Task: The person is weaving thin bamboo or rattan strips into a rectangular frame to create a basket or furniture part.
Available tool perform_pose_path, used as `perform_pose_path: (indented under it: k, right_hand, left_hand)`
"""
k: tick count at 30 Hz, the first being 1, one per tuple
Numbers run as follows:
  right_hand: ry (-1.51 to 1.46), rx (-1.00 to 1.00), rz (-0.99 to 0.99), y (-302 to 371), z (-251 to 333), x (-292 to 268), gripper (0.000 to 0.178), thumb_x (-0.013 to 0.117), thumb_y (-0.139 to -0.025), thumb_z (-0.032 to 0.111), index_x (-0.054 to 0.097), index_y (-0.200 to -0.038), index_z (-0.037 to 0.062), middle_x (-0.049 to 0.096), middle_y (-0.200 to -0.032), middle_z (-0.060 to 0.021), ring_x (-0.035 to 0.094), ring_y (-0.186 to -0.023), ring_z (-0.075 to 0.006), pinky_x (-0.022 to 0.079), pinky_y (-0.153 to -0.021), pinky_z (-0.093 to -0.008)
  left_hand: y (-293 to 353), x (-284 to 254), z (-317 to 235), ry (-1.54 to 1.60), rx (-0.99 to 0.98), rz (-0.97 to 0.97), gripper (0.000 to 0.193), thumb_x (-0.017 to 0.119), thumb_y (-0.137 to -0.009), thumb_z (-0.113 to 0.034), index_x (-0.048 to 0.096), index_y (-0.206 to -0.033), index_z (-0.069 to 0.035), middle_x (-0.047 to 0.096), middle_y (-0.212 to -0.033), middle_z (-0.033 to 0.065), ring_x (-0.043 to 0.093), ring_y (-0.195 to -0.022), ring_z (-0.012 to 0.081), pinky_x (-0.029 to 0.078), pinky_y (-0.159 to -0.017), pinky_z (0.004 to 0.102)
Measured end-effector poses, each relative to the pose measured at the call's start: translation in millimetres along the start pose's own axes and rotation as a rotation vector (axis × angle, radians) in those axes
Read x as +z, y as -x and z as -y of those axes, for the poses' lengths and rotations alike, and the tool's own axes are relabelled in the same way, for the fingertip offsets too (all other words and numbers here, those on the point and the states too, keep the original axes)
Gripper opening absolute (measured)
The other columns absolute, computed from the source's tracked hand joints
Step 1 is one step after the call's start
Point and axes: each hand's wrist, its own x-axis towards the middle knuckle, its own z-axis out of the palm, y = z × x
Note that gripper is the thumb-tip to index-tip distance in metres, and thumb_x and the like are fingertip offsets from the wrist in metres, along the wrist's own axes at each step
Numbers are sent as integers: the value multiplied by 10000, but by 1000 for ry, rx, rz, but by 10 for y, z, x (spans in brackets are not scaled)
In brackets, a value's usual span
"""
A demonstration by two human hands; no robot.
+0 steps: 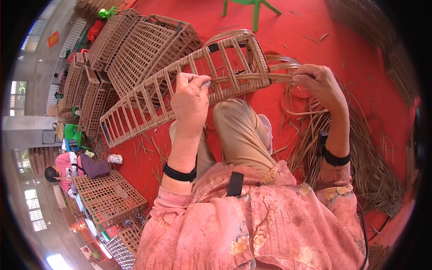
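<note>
- Pinching a cane strip [282, 78] in my left hand [190, 103].
- Clamping my right hand [321, 85] on it, just past the near right corner of the woven frame [238, 88].

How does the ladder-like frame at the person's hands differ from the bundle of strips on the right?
The ladder-like frame holds a firm, elongated shape with spaced rungs; the bundle of strips is loose and tangled. The frame slants across the view, rising rightward, while the bundle spreads over the red floor. Both are brownish.
</note>
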Motion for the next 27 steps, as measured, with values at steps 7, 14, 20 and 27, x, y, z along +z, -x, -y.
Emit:
perform_pose_path:
  k: [7,14,20,27]
  right_hand:
    - [-13,-55,27,-151,-24,182,199,682,-865,160,713,-938,-22,615,-689,-80,536,-628,-153,453,-607,-322]
    - [49,-17,52,-136,175,211,206,692,-860,170,715,-935,-20,641,-742,-108,569,-663,-165,472,-643,-329]
    - [58,5,-6,21,44,-33,201,702,-864,160,725,-950,-20,628,-684,-59,524,-601,-101,435,-559,-284]
    - [-15,5,11,-90,33,70,183,689,-887,149,717,-933,-26,605,-689,-22,481,-585,-60,407,-533,-260]
  left_hand:
    - [38,-99,167,77,-106,35,220,642,-904,-61,664,-1122,-75,631,-931,63,633,-758,172,520,-705,307]
    - [2,-198,424,604,-371,106,276,651,-896,-55,615,-1170,-39,677,-927,46,626,-806,102,510,-753,244]
    - [119,-301,492,415,-318,-82,156,668,-908,-43,698,-1061,-34,637,-853,2,605,-772,89,493,-680,237]
    - [184,-350,431,-159,-122,-113,55,697,-868,-71,747,-893,-73,626,-940,48,626,-810,190,504,-723,321]
